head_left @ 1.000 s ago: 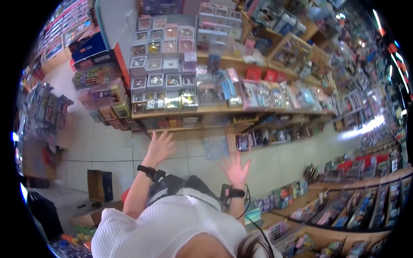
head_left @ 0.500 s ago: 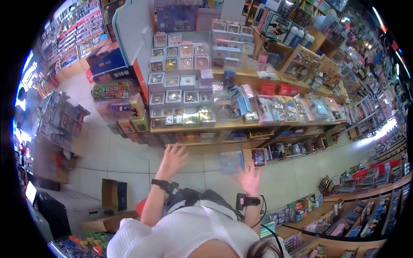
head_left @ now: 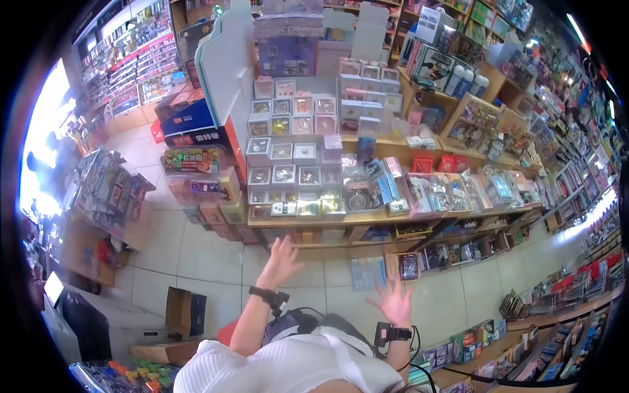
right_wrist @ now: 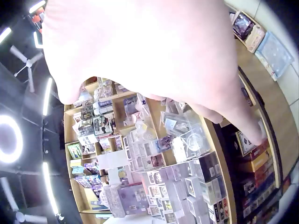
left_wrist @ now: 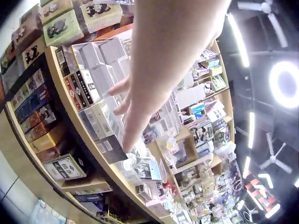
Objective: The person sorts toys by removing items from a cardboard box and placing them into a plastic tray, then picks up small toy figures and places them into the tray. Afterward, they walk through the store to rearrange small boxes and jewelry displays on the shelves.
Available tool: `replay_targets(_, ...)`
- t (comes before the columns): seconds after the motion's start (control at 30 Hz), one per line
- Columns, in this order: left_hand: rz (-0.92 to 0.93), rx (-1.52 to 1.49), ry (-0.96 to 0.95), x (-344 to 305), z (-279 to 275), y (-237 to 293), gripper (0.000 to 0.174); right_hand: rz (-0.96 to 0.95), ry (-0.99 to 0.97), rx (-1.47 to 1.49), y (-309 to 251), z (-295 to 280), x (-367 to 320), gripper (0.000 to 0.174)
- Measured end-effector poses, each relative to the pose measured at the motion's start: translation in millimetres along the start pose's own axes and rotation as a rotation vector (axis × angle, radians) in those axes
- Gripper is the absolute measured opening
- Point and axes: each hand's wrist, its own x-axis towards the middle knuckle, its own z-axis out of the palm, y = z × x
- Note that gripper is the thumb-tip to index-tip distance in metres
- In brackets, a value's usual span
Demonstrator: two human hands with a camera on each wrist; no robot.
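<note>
My left hand (head_left: 280, 263), fingers spread, is held in the air in front of the display shelf (head_left: 295, 221). It holds nothing. To its right, my right hand (head_left: 395, 305) is also raised with fingers apart and nothing in them. Small clear-topped boxes (head_left: 283, 152) stand in tiered rows on the shelf beyond both hands. A light blue flat package (head_left: 368, 273) lies on the floor just past the right hand. In the left wrist view, the left hand (left_wrist: 140, 102) overlaps the shelf goods. The right hand (right_wrist: 154, 60) fills the top of the right wrist view.
Packaged goods (head_left: 452, 190) line the shelf to the right. Stacked boxes (head_left: 196, 177) stand at its left end. An open cardboard box (head_left: 185, 310) sits on the tiled floor at the left. Low bins of merchandise (head_left: 544, 354) run along the right side.
The head view has turned, so the shelves and both hands appear shifted right and lower. Both hands stay raised with fingers spread, and nothing has been picked up.
</note>
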Motion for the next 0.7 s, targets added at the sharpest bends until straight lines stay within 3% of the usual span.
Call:
replay_targets(0.3, 0.002, 0.012, -0.013, -9.7, 6.8, 8.4, 0.084, 0.034, 0.028, -0.021, 1.8, 8.5, 4.8, 0.079)
replay_targets(0.47, -0.035, 0.03, -0.049, -8.6, -9.9, 5.7, 0.092, 0.17, 0.019, -0.021, -2.5, 16.1, 6.8, 0.082)
replay_targets(0.7, -0.027, -0.043, 0.038, -17.0, -6.8, 12.6, 0.098, 0.222, -0.026, 0.018, 3.8, 4.2, 6.2, 0.086)
